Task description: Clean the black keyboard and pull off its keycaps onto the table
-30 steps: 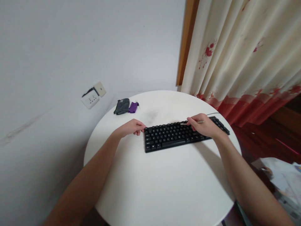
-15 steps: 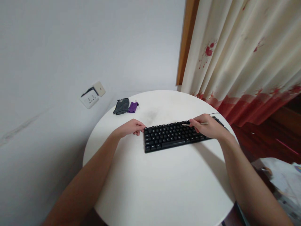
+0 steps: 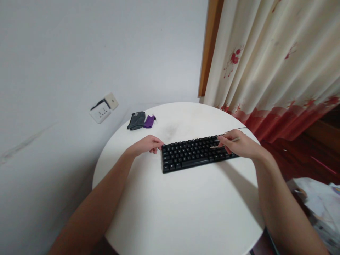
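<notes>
A black keyboard [image 3: 190,153] lies flat on the round white table [image 3: 183,205]. Pinched at its back left corner are the fingers of my left hand [image 3: 149,144], closed on the edge. Over the right part of the keys, my right hand [image 3: 236,142] grips a thin pale stick that looks like a cotton swab [image 3: 214,147]. Its whitish tip points left and rests on or just above the keys; contact is hard to tell. The keyboard's right end is hidden behind my right hand and wrist.
A dark grey pouch [image 3: 136,120] and a purple cloth [image 3: 149,122] lie at the table's back left. A thin cable [image 3: 240,128] runs off the back right. The wall socket [image 3: 100,112] is at left, a curtain [image 3: 255,63] at right, a white bag [image 3: 313,198] lower right.
My right hand has moved a little to the right, and the swab's tip has shifted right and toward me over the keys. My left hand stays at the corner.
</notes>
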Demonstrator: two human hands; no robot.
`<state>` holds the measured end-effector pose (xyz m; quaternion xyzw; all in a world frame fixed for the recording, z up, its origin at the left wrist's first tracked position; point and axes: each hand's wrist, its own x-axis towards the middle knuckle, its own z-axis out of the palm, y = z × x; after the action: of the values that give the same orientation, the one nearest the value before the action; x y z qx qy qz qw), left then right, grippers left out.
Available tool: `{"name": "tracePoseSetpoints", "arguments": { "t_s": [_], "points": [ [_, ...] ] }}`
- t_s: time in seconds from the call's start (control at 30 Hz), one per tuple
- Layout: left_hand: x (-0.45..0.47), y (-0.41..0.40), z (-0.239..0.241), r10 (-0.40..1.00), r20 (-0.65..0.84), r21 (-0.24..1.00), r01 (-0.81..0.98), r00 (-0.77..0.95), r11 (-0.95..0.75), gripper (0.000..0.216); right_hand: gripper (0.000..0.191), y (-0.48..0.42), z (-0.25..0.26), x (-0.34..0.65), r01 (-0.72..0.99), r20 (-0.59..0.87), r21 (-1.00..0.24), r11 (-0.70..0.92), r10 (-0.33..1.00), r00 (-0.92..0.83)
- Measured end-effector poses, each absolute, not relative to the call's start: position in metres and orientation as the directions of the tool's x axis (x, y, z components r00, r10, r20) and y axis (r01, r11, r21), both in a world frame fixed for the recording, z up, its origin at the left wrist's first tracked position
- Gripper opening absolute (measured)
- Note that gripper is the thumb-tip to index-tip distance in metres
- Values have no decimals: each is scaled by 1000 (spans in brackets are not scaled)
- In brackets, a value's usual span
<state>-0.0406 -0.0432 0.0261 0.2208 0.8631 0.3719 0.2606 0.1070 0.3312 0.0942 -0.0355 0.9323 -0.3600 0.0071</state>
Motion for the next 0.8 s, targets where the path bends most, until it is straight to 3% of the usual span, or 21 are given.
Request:
{"name": "tracePoseSetpoints", "arguments": {
  "t_s": [0.8],
  "points": [
    [-43,-45,24,563,-291,750,182,-773,636,36,48,349,88,108,59,-86,-736,675,-7,-996]
  ]
}}
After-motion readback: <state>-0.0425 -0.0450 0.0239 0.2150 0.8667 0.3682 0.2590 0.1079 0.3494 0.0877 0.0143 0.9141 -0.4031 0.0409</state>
